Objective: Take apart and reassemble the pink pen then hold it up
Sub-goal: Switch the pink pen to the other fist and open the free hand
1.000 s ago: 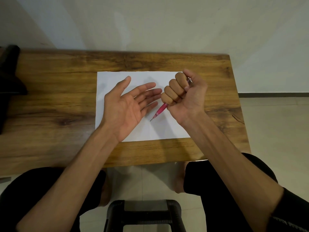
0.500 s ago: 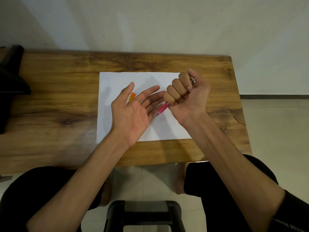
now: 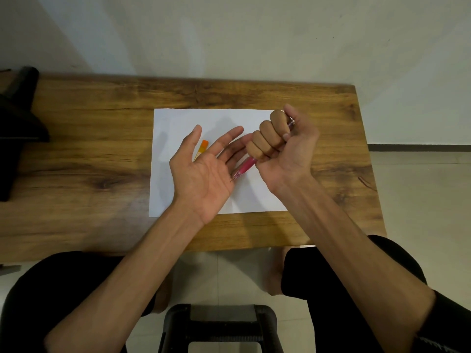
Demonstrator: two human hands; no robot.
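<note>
My right hand (image 3: 283,149) is a fist wrapped around the pink pen (image 3: 244,167). The pen's pink grip and thin tip stick out below the fist, slanting down to the left; its top end shows above my thumb. The tip lies close to the palm of my left hand (image 3: 204,174), which is held palm up with fingers spread and holds nothing. Both hands hover over a white sheet of paper (image 3: 173,128) on the wooden table (image 3: 89,149). Most of the pen's barrel is hidden in the fist.
An orange pen (image 3: 202,147) lies on the paper, partly hidden behind my left hand. A black object (image 3: 15,128) stands at the table's left edge. A black stool (image 3: 219,324) sits between my knees below the table's near edge. A wall runs behind the table.
My left hand has shifted right, toward the pen tip, uncovering the orange pen on the paper. My right fist with the pink pen has hardly moved.
</note>
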